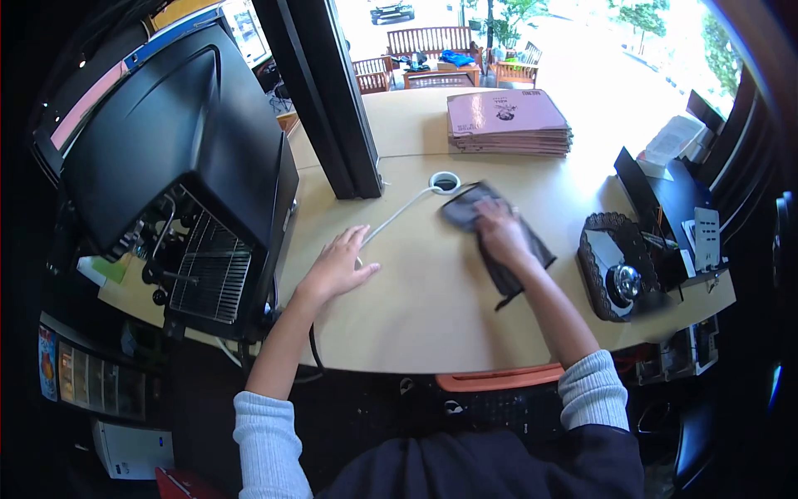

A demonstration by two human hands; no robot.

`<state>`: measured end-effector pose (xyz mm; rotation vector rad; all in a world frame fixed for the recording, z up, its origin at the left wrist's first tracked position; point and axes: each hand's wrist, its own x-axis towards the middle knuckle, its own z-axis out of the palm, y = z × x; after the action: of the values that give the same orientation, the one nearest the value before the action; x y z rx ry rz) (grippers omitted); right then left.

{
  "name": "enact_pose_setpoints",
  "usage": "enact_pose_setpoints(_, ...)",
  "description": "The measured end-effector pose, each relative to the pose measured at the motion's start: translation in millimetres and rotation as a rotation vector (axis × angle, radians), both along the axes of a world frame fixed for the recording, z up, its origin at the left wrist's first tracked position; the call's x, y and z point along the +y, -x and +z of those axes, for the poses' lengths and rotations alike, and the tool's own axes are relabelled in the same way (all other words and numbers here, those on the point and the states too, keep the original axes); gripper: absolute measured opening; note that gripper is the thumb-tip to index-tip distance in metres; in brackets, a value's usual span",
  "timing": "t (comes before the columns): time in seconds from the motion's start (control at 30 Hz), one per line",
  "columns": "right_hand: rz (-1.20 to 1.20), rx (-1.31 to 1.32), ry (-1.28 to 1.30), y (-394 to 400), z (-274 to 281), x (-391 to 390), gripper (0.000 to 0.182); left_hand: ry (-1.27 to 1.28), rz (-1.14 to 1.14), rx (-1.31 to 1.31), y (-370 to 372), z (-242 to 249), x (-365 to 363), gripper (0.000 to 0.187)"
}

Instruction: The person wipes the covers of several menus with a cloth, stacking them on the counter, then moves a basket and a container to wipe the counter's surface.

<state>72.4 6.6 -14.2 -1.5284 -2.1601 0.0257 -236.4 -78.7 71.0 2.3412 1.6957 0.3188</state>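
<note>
— Where are we with this? Start with the big things.

— The worktop spreads under both our hands, pale and rounded. Beyond our left hand stands the black machine with its wire grille. Well ahead of our right hand lies the stack of pink boxes, and out to the right of it sits the dark tray with a bell on it.

— And the cloth?

— The grey cloth lies flat on the worktop directly under our right hand, with its tail trailing back towards our wrist. That hand is spread open, palm pressing down; it grips nothing, only pins the cloth. It looks blurred, so we judge we are in mid-wipe.

— The left?

— Our left hand rests open and flat on the bare worktop, fingers loosely splayed, holding nothing. The white cable runs just beside its fingertips up to the cable hole, which sits just beyond the cloth.

— So what does the next stroke need?

— We think steady downward pressure, and care near the hole so that the cloth does not snag the cable.
</note>
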Motion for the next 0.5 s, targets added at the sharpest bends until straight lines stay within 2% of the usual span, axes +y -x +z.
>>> enact_pose_setpoints(0.07, -0.253, 0.164, -0.086, -14, -23, 51, 0.035, 0.001, -0.039, 0.024, 11, -3, 15, 0.067)
enact_pose_setpoints(0.13, -0.229, 0.641, 0.239, 13, 13, 61, 0.034, 0.091, -0.160, -0.011, 16, -4, 29, 0.061)
enact_pose_setpoints(0.2, -0.024, 0.608, 0.412, 62, 18, 65, 0.035, 0.071, -0.251, 0.011, 19, -18, 45, 0.058)
enact_pose_setpoints(0.27, 0.290, -0.079, -0.081, 119, 0, 63, 0.037, 0.046, -0.336, 0.025, 19, -26, 57, 0.055)
enact_pose_setpoints(0.37, 0.199, -0.079, -0.121, 148, -9, 104, 0.040, 0.070, -0.321, 0.112, 15, -23, 58, 0.052)
enact_pose_setpoints(0.47, -0.052, -0.040, 0.090, 151, 4, 144, 0.051, 0.062, -0.269, 0.193, 7, -26, 52, 0.048)
enact_pose_setpoints(0.5, -0.047, -0.036, 0.094, 157, 6, 148, 0.051, 0.039, -0.248, 0.203, 5, -27, 52, 0.047)
